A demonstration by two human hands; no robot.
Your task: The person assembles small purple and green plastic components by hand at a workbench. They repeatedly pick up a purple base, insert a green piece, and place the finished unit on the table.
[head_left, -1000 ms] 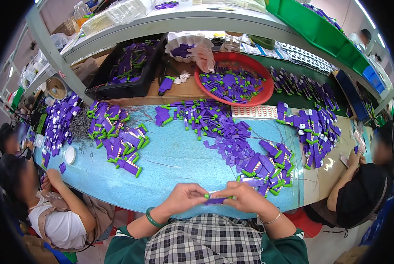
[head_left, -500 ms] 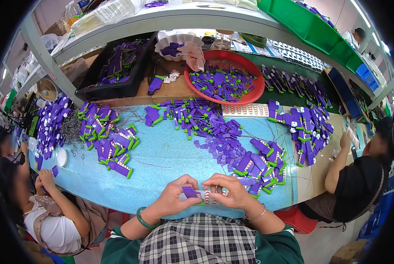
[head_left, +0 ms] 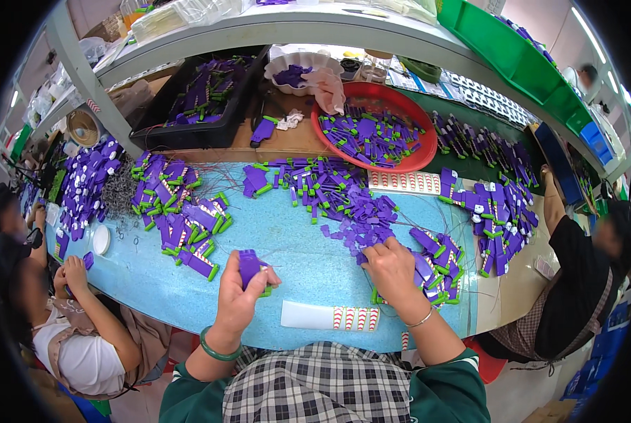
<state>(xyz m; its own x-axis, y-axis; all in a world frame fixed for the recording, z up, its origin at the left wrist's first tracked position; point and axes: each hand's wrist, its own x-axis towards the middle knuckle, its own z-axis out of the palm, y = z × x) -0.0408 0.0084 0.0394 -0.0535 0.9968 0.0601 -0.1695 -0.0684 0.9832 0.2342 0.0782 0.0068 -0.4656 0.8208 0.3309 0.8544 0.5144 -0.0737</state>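
Note:
In my left hand (head_left: 239,296) is a flat purple plastic part (head_left: 249,266) with a green end, held upright between thumb and fingers. My right hand (head_left: 393,273) reaches down at the near end of a heap of small purple plastic pieces (head_left: 360,225). Its fingers are bent together, and whatever lies between the tips is hidden. On the blue table between my wrists lies a white sticker strip (head_left: 315,315), with red chevron stickers left on its right half. Beside my right hand sits a pile of purple-and-green parts (head_left: 438,264) bearing striped stickers.
More stickered parts (head_left: 181,218) with thin wires lie at left. Behind stand a red basin (head_left: 428,151), a black tray (head_left: 188,141) and a second sticker sheet (head_left: 407,182). A shelf beam (head_left: 294,32) spans above. Co-workers sit left and right; a white lid (head_left: 101,240) lies left.
My hands have moved apart. The sticker strip, earlier between them, now lies on the table. My left hand has lifted the purple part leftward; my right hand has gone forward to the purple pieces.

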